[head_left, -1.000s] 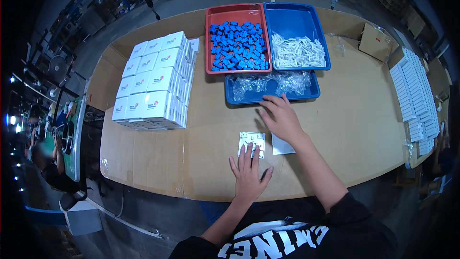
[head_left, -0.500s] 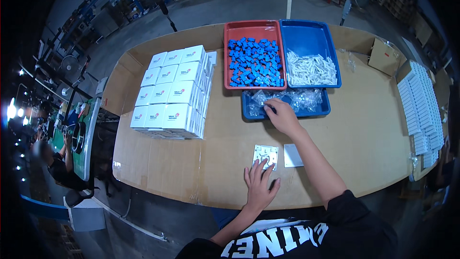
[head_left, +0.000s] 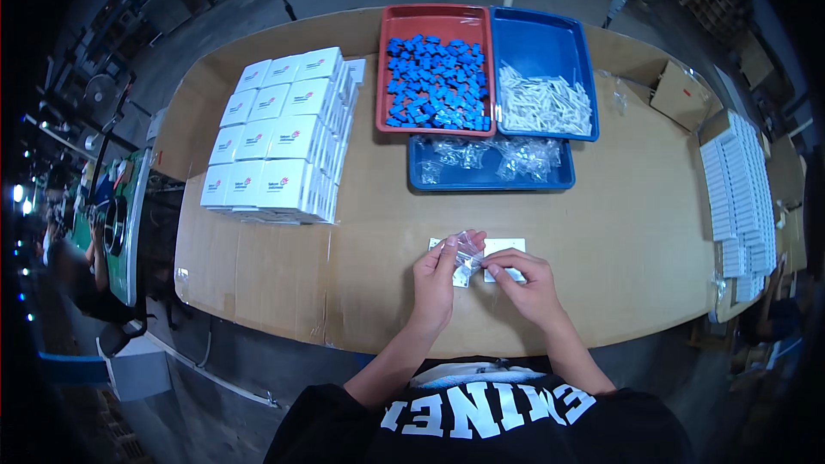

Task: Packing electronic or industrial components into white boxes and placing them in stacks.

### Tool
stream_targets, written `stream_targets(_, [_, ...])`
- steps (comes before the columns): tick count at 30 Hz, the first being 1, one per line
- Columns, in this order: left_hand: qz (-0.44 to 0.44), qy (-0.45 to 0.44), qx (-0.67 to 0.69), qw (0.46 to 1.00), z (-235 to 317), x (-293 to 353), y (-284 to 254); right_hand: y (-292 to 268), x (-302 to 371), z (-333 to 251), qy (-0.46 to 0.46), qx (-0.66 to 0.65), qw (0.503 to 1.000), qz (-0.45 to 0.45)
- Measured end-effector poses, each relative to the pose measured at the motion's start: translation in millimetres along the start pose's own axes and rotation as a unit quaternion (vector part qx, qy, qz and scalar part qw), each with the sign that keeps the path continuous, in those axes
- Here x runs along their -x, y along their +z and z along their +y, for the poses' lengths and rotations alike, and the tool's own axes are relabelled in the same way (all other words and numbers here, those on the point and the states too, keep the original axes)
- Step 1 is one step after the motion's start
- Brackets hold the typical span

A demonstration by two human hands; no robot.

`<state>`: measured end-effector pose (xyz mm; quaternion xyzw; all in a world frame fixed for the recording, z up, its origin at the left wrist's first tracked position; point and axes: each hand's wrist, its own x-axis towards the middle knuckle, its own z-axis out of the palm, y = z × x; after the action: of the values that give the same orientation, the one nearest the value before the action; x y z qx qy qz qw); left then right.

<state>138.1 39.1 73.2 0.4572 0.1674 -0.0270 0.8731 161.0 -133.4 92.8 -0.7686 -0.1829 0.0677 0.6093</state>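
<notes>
A small clear plastic bag [head_left: 467, 251] is held between my hands near the front middle of the table. My left hand [head_left: 436, 282] grips its left side, thumb pressed on the plastic. The fingertips of my right hand [head_left: 526, 285] pinch its right edge. What the bag contains is too small to make out. Beneath my hands lies a white square faceplate [head_left: 461, 280], largely covered. A flat white plate [head_left: 505, 246] lies beside it, partly behind my right hand. Beyond them, a low blue tray [head_left: 491, 185] has several similar clear bags in it.
Small blue parts fill a red tray [head_left: 436, 130] at the back; a blue tray [head_left: 537, 30] with white plastic pieces adjoins it. Stacked white boxes [head_left: 284, 185] stand left, white units [head_left: 736, 198] in piles at the right edge. A person [head_left: 82, 279] sits far left.
My right hand has come back from the low blue tray to the front with a clear bag. My left hand has lifted off the faceplate and now holds the bag too.
</notes>
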Motion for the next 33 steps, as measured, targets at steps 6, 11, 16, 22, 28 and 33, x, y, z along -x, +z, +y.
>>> stream_targets(6, [0.021,0.045,0.020,0.999,2,-1,12,3,-11,23,0.124,-0.220,0.967,0.042])
stream_targets(11, [0.055,0.043,-0.041,0.997,6,-1,10,21,-19,13,0.215,-0.361,0.905,-0.059])
stream_targets(16, [0.011,0.037,-0.013,0.999,14,-1,-1,22,-20,16,0.260,-0.455,0.847,-0.085])
stream_targets(22, [-0.125,0.094,-0.012,0.988,21,0,-10,13,-21,23,0.276,-0.554,0.779,-0.099])
stream_targets(28, [-0.112,0.095,-0.067,0.987,25,3,-12,11,-22,27,0.291,-0.534,0.785,-0.118])
stream_targets(33, [-0.046,0.172,-0.246,0.953,38,7,-6,8,-31,8,0.140,-0.165,0.976,0.032])
